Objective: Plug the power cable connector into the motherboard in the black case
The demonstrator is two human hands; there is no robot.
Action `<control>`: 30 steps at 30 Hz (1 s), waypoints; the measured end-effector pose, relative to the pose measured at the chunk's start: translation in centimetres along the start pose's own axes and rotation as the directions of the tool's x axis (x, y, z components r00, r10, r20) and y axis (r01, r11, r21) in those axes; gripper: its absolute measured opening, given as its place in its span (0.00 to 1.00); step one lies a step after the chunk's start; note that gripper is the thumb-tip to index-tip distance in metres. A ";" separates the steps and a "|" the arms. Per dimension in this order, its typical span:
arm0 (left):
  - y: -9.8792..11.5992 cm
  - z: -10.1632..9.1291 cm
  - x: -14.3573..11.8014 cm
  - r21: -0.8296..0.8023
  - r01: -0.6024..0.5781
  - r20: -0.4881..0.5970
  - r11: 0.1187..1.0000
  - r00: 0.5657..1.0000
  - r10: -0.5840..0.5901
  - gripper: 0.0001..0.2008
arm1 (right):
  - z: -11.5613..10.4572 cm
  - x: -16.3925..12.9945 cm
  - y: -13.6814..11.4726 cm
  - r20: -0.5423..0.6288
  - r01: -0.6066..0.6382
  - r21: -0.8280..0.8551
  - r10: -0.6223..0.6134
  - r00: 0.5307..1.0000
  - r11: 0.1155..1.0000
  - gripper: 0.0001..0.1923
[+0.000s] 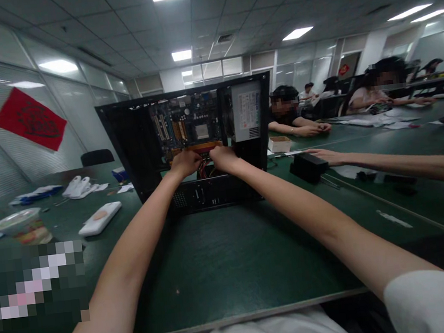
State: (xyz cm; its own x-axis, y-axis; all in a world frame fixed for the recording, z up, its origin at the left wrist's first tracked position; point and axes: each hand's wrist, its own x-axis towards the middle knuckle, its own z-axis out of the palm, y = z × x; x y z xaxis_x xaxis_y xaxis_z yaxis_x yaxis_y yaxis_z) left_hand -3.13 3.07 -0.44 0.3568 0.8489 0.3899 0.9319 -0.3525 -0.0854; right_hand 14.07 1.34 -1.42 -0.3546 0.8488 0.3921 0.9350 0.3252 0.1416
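Observation:
An opened black computer case [123,145] stands upright on the table in front of me. Inside it I see a motherboard [188,114] and, at the upper right, a power supply [247,111] with a white label. Both my hands reach into the case at the board's lower edge, by yellow and red memory slots [204,147]. My left hand [185,163] has its fingers curled and pinched there. Close beside it, my right hand [224,158] is closed too. What either hand grips is hidden. Red and dark cables [206,169] hang between and below them.
Right of the case, another person's hand [331,156] touches a black box [309,166]. A small carton [279,144] is behind it. On the left are a white device [100,219], a plastic cup [20,227] and white cables [78,186]. Other people sit farther back.

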 end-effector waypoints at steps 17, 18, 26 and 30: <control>-0.7 0.6 -0.2 -0.075 0.009 -0.011 0.997 1.000 -0.010 0.17 | 0.2 0.1 0.1 -0.007 0.001 0.018 -0.001 1.000 1.000 0.16; -0.6 0.7 -0.2 -0.070 -0.001 -0.016 0.998 1.000 0.000 0.17 | 0.3 0.1 0.2 -0.007 -0.002 0.020 0.002 1.000 1.000 0.16; -0.3 0.4 -0.6 -0.059 -0.026 0.002 0.998 1.000 0.026 0.17 | 0.0 -0.7 0.4 -0.011 -0.007 0.025 0.007 1.000 1.000 0.19; -0.2 0.3 -0.6 -0.052 -0.028 0.010 0.998 1.000 0.029 0.18 | -0.2 -0.9 0.5 0.006 -0.006 0.020 0.006 1.000 1.000 0.20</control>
State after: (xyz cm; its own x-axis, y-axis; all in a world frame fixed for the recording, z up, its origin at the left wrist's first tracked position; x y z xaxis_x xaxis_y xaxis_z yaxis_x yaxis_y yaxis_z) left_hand -3.53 2.76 -0.95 0.3840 0.8423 0.3783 0.9169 -0.3962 -0.0486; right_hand 14.84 0.64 -1.57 -0.3487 0.8533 0.3876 0.9369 0.3278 0.1212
